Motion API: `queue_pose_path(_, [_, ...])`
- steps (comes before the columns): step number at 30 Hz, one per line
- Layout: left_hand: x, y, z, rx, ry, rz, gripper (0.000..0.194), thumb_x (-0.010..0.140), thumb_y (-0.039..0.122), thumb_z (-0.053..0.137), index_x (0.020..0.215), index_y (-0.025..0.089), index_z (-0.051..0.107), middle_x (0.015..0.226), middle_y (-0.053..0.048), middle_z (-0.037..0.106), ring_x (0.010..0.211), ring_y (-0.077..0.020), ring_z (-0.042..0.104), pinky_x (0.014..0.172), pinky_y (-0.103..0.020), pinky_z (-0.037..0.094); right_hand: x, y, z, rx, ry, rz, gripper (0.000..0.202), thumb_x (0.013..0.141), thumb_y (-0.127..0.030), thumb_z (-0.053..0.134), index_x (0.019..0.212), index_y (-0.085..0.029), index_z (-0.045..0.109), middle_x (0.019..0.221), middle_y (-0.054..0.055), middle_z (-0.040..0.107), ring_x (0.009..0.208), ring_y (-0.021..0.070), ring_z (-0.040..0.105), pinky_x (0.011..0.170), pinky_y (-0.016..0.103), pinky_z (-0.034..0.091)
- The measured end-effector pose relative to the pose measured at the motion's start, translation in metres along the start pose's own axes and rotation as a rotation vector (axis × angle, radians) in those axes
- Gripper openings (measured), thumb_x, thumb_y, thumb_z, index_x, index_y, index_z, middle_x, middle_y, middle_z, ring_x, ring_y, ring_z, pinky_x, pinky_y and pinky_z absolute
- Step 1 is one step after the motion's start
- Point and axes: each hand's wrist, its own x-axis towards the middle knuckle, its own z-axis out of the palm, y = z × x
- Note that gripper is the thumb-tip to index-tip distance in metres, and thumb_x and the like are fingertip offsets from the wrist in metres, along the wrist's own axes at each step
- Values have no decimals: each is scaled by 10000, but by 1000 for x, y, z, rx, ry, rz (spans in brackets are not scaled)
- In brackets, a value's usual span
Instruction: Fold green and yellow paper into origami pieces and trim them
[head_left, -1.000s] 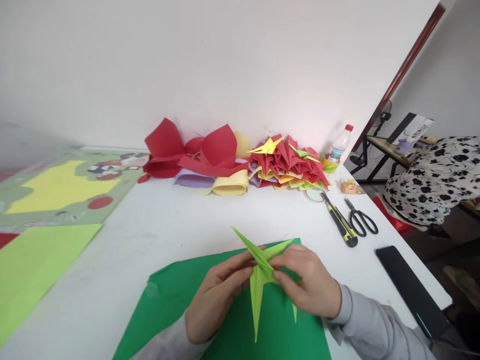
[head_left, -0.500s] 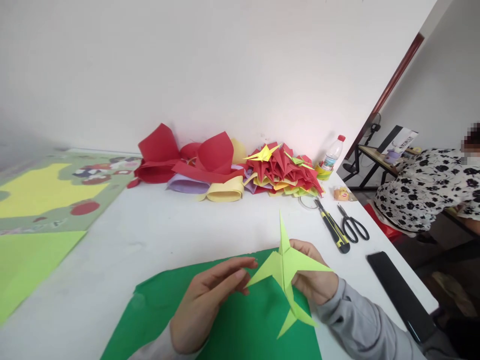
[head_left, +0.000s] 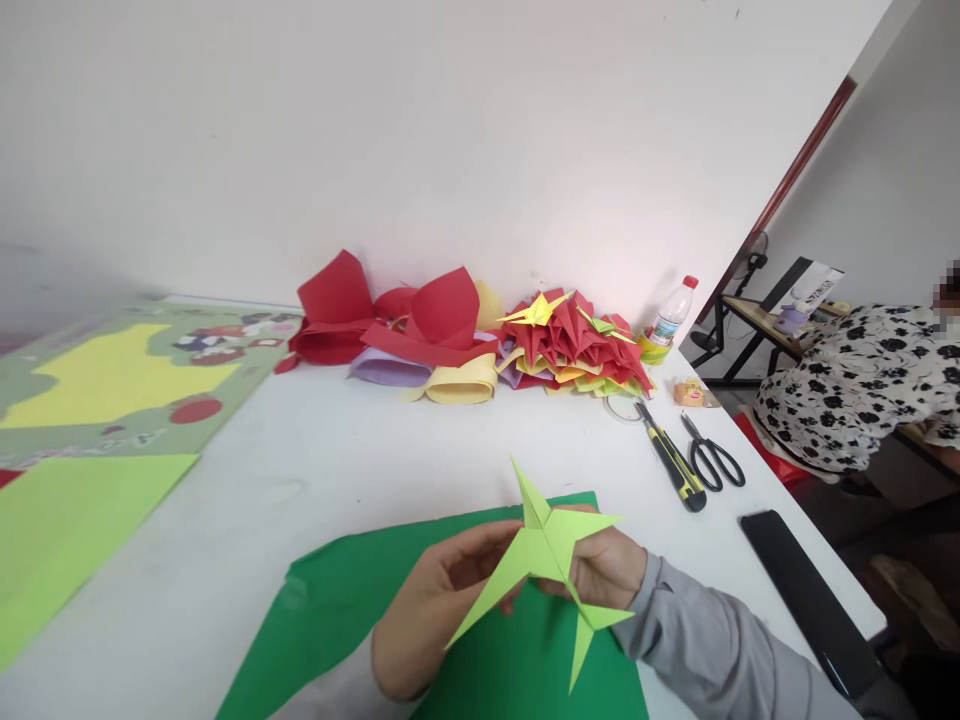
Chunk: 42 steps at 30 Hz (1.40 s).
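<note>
One held paper figure (head_left: 550,545), one bottle (head_left: 673,308), one utility knife (head_left: 677,467), one pair of scissors (head_left: 698,438)

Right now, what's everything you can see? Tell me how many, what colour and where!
Pointy folded paper: one, light green, middle front
Big sheet: one, dark green, under it
Light sheet: one, yellow-green, left
Patterned board: one, green and yellow, behind that
Curved papers: several, red, purple, cream, by wall
Folded-paper pile: one, mostly red, beside them
Bottle: one, clear, red cap, back right
Packet: one, orange, near bottle
Cutter: one, yellow-black, right
Scissors: one pair, black, beside cutter
Flat object: one, black, right edge
Table: one, white, underneath
Wall: one, white, behind
Box: one, black-white, far right
Person: one, black-white clothes, far right
Left hand, right hand: two, grey sleeves, front
</note>
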Motion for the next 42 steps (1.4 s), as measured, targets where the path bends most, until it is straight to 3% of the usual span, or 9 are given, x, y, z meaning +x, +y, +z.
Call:
queue_pose_path(10, [-4, -4, -2, -142, 92, -55, 396, 525, 334, 858, 873, 179, 749, 879, -101, 740, 682, -201, 654, 549, -263, 514, 5, 6, -8, -45, 73, 2, 261, 456, -133, 828, 656, -128, 660, 571, 9, 654, 511, 134, 609, 464, 224, 464])
queue_pose_path(15, [0, -4, -14, -74, 114, -52, 317, 590, 347, 806, 867, 202, 757, 945, -92, 743, 857, -260, 668, 737, -340, 540, 2, -6, -11, -197, 185, -187, 260, 489, -209, 846, 671, -148, 671, 587, -8, 663, 528, 107, 599, 533, 215, 473])
queue_pose_path(18, [0, -2, -18, 145, 195, 131, 224, 683, 373, 745, 851, 225, 755, 959, -54, 727, 951, -241, 633, 816, -302, 510, -10, -21, -7, -669, 282, -522, 136, 680, -262, 749, 745, -161, 685, 604, 0, 652, 521, 108, 559, 513, 230, 432])
queue_pose_path(22, [-6, 1, -12, 254, 150, 237, 244, 737, 427, 690, 814, 198, 717, 740, -28, 667, 695, -180, 613, 663, -277, 520, -28, -31, 8, -1558, 219, -1088, 135, 876, -146, 549, 893, -161, 682, 730, 44, 679, 647, 132, 562, 597, 288, 379])
queue_pose_path(25, [-7, 0, -7, 264, 265, 244, 316, 668, 410, 751, 882, 205, 640, 801, -20, 656, 709, -181, 623, 642, -285, 541, -33, -28, 18, -1976, 167, -1263, 199, 930, -105, 462, 905, -143, 655, 720, 45, 667, 637, 136, 518, 573, 315, 287])
queue_pose_path(30, [-4, -3, -13, 507, 399, 522, 285, 711, 336, 703, 955, 231, 599, 983, -54, 635, 872, -227, 645, 683, -341, 575, -27, -22, 19, -2186, 138, -1280, 229, 929, -91, 462, 778, -136, 627, 637, 30, 601, 613, 149, 451, 574, 324, 235])
queue_pose_path(34, [-3, -4, -22, 1001, 191, 873, 89, 813, 222, 621, 840, 252, 699, 1014, -59, 642, 957, -217, 622, 811, -342, 535, -26, -21, 16, -2180, 94, -1283, 225, 922, -89, 478, 750, -135, 615, 611, 22, 573, 616, 153, 439, 574, 324, 214])
queue_pose_path(38, [4, -15, -30, 1184, 31, 870, 178, 857, 210, 567, 953, 243, 714, 874, -54, 690, 805, -175, 637, 699, -286, 539, -23, -16, 10, -2107, 50, -1264, 242, 938, -95, 459, 753, -134, 611, 607, 18, 577, 642, 153, 463, 585, 321, 219])
queue_pose_path(42, [13, -28, -37, 1327, 116, 781, 155, 800, 215, 598, 786, 270, 742, 874, -50, 704, 810, -224, 627, 682, -363, 512, -13, -9, -3, -2112, -2, -1131, 231, 933, -110, 461, 771, -152, 620, 583, 3, 584, 612, 149, 457, 592, 325, 219])
